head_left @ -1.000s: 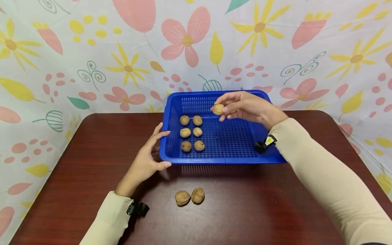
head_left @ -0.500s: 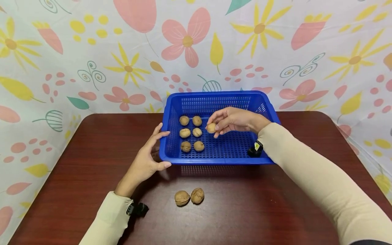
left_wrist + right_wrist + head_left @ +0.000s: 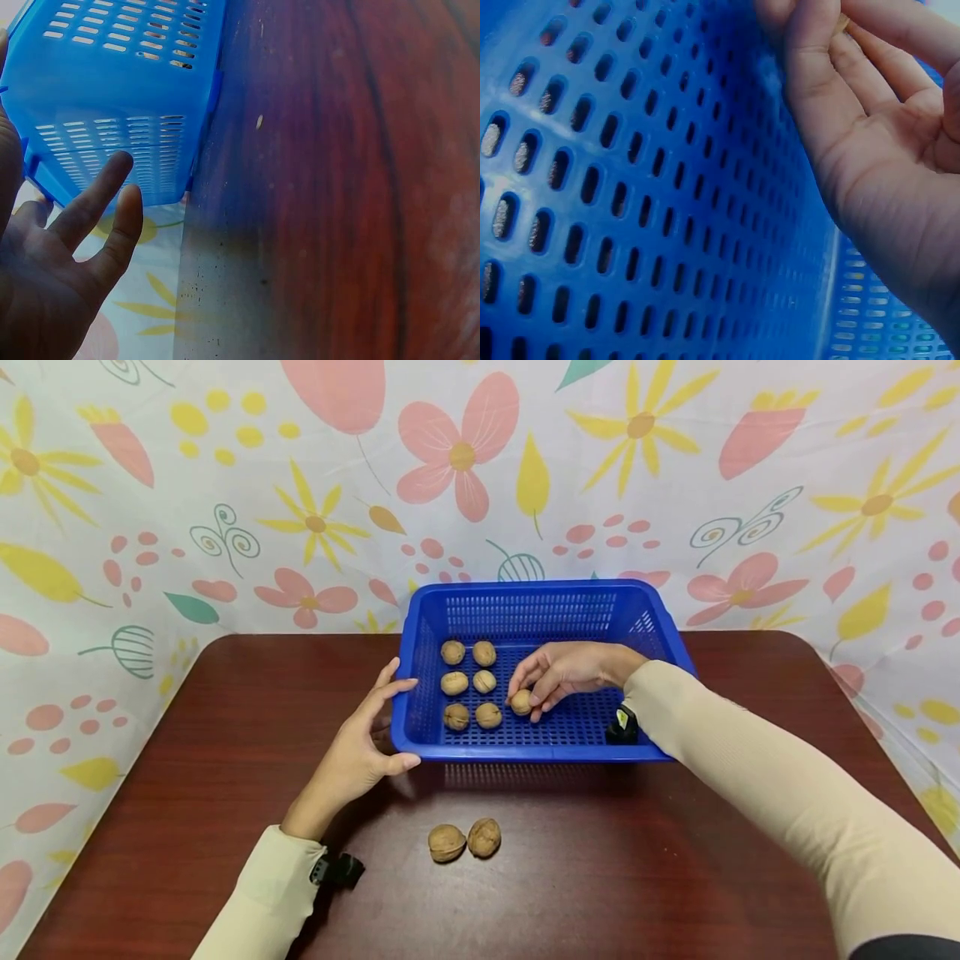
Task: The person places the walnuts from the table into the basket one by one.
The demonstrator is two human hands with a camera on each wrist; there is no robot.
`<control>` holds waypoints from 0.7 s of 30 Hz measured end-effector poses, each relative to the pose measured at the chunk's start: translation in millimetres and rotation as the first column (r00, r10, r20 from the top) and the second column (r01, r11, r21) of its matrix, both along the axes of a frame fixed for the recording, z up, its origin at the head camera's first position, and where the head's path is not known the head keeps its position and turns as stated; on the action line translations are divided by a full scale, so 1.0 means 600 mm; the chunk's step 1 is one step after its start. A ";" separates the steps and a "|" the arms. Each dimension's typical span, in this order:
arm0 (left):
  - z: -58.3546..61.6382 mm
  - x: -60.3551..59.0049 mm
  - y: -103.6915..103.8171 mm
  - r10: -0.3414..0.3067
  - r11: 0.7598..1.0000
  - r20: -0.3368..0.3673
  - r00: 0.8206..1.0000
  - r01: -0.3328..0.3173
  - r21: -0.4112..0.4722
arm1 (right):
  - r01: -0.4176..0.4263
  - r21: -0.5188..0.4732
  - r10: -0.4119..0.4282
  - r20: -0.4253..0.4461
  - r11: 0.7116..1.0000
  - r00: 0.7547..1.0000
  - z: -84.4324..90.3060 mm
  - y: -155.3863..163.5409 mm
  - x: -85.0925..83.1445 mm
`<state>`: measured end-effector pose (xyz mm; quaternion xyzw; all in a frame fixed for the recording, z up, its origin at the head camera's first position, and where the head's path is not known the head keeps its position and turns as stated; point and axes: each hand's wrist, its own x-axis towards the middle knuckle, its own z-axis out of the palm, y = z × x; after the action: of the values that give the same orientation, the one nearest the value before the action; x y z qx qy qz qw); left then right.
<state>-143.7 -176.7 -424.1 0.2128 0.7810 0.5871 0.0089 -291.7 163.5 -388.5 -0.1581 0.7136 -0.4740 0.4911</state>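
A blue perforated basket (image 3: 525,752) sits on a dark red-brown table (image 3: 637,860). Six walnuts (image 3: 469,684) lie in two rows on its left floor. My right hand (image 3: 564,670) reaches into the basket and pinches a seventh walnut (image 3: 521,702) with its fingertips, low on the floor just right of the front pair. My left hand (image 3: 366,742) rests at the basket's front left corner, fingers straight along the left rim and thumb on the front wall. In the left wrist view the straight fingers (image 3: 97,202) lie by the basket wall (image 3: 112,82). The right wrist view shows my hand (image 3: 870,150) over the basket floor (image 3: 630,187).
Two loose walnuts (image 3: 465,841) lie side by side on the table in front of the basket. A flower-print cloth (image 3: 225,485) backs and flanks the table. Bare table top extends left, right and in front of the basket.
My right hand came down from above the basket's back and toward me, lowering the walnut to the floor beside the front pair. The left hand and the basket stayed put.
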 end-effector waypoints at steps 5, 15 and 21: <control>-0.001 0.000 -0.001 -0.003 1.000 -0.001 1.000 0.003 0.003 | -0.033 0.039 0.033 0.002 0.999 0.999 -0.008 -0.004 -0.004; 0.001 -0.001 -0.001 -0.003 1.000 -0.019 1.000 0.003 -0.007 | -0.064 0.047 0.065 -0.016 0.997 0.998 -0.008 -0.004 -0.006; 0.001 0.001 -0.001 -0.003 1.000 -0.018 1.000 0.003 -0.007 | -0.056 0.064 0.061 -0.081 0.996 0.995 0.008 0.000 -0.007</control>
<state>-143.3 -177.2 -423.5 0.2193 0.7828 0.5823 0.0033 -296.1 163.7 -383.4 -0.1832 0.7427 -0.4303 0.4793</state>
